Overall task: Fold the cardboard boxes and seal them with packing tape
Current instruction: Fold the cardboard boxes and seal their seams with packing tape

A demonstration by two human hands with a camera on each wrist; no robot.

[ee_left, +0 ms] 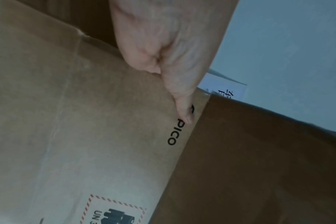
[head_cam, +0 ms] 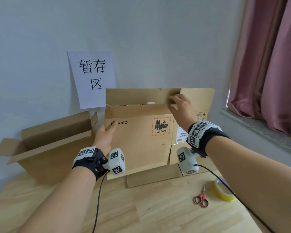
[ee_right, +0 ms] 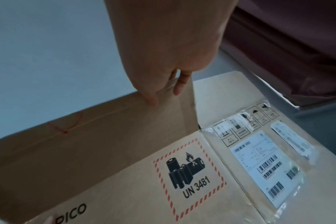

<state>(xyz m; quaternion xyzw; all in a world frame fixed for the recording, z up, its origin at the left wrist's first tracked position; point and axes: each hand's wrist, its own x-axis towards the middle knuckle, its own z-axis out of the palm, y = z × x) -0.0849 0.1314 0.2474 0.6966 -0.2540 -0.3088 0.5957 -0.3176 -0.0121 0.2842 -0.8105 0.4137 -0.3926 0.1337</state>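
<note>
The flattened cardboard box (head_cam: 138,140) stands on edge on the table (head_cam: 141,212), propped only by the hands. The left hand (head_cam: 106,133) pinches its left edge; the right hand (head_cam: 181,106) grips the top flap (head_cam: 138,109). If either grip slips, the box could buckle or topple onto the scissors (head_cam: 201,198) and tape roll (head_cam: 223,190) nearby.

Both arms reach forward, left hand (head_cam: 106,134) gripping low, right hand (head_cam: 181,106) higher (fingers (ee_right: 177,89) pinching).
</note>
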